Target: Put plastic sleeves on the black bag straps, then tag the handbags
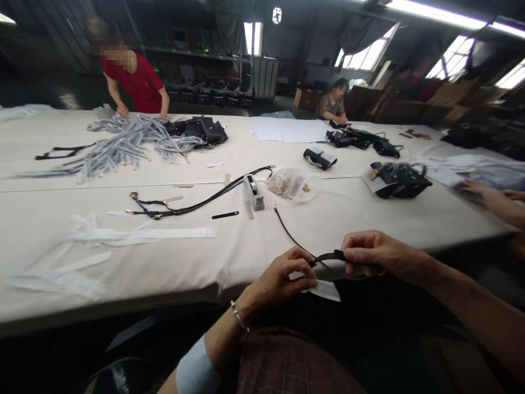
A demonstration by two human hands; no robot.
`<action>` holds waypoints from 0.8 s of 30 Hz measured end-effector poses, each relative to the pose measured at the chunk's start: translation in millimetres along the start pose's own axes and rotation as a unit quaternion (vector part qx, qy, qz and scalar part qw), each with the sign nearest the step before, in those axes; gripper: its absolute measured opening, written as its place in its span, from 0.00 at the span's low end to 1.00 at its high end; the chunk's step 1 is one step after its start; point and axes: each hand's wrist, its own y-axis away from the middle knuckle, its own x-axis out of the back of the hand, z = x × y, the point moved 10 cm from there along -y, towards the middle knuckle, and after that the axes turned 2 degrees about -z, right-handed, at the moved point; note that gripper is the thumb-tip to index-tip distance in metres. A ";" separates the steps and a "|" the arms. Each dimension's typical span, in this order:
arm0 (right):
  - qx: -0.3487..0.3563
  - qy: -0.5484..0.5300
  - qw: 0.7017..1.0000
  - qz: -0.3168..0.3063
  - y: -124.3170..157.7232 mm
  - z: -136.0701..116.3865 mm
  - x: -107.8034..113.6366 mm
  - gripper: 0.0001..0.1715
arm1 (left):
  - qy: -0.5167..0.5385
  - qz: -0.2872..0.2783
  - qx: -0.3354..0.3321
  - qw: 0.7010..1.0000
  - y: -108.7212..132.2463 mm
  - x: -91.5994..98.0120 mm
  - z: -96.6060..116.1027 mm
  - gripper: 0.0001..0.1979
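Note:
Near the table's front edge, both my hands grip a thin black strap point(327, 256). My left hand point(289, 275) pinches one part of it, and a white strip of paper point(325, 290) sticks out below those fingers. Thumb and fingers of my right hand point(371, 253) are closed around the strap farther right. One thin length of strap runs back across the cloth to a gold-coloured end. Beyond my hands stand a grey tape dispenser point(254, 194) and a clear plastic bag point(289, 184) of small pale pieces. More black straps point(197, 207) with gold-coloured fittings lie to the left.
White strips point(164, 234) lie at the left of the cloth-covered table point(229, 257). Wrapped straps point(135, 142) are piled before a person in red point(141, 82). Black bags point(400, 183) sit at right, near another person's hand point(478, 191). Someone point(334, 104) works at the far side.

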 end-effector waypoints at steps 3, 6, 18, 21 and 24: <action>-0.032 0.064 0.997 0.012 9.7 0.8 -12.9 0.24 | -0.074 0.009 -0.047 0.996 13.9 6.1 15.6 0.08; -0.040 0.110 0.993 0.020 13.5 -0.3 -28.3 0.21 | -0.234 -0.021 -0.080 0.969 25.6 4.1 31.7 0.10; -0.069 0.138 0.987 0.043 13.1 7.4 -77.4 0.13 | -0.430 -0.101 -0.164 0.882 50.9 -23.2 47.8 0.10; -0.066 0.113 0.991 0.032 7.4 6.9 -85.1 0.13 | -0.422 -0.121 -0.162 0.884 52.2 -25.6 43.1 0.09; -0.077 0.100 0.992 0.020 1.0 8.4 -89.3 0.13 | -0.405 -0.111 -0.152 0.895 54.7 -20.5 37.2 0.09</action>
